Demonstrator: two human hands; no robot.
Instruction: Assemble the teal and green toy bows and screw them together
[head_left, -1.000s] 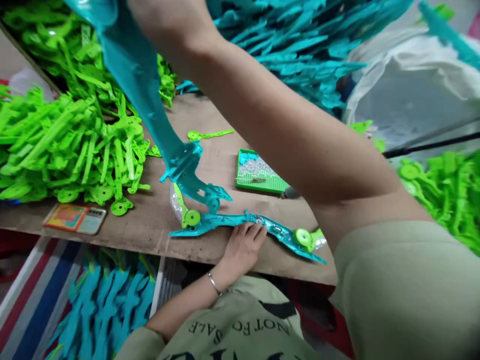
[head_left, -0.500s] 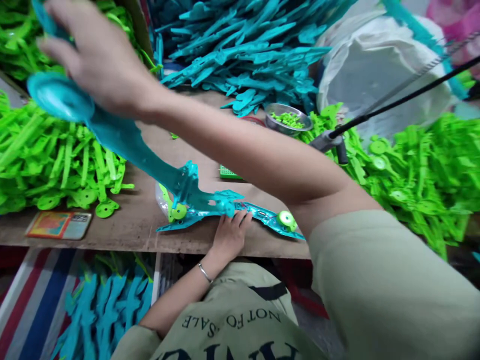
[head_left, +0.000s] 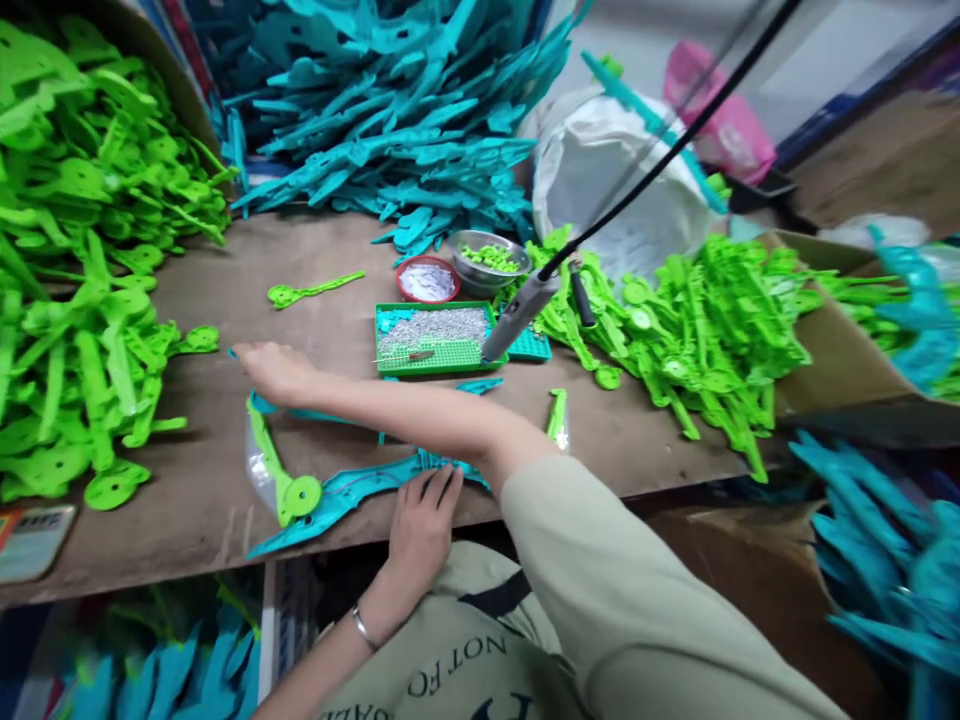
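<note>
My left hand (head_left: 420,520) lies flat with fingers spread on a long teal plastic toy body (head_left: 341,497) at the table's near edge. That body carries a green wheel (head_left: 301,495) and a green arm. My right hand (head_left: 271,370) reaches across to the left and rests low on the table, fingers closed over the end of a second teal plastic piece (head_left: 330,416), which lies mostly hidden under my forearm. A clear bag (head_left: 259,470) sits beneath the green arm.
A green tray of small screws (head_left: 433,338), a red bowl (head_left: 427,281) and a metal bowl (head_left: 488,252) stand mid-table. A hanging electric screwdriver (head_left: 517,315) dangles over the tray. Green part piles (head_left: 75,300) (head_left: 697,320) flank the table; a teal pile (head_left: 390,120) lies behind.
My right hand has come down from high at the left and laid the teal piece flat on the table. The view has swung right. My left hand stays on the toy body.
</note>
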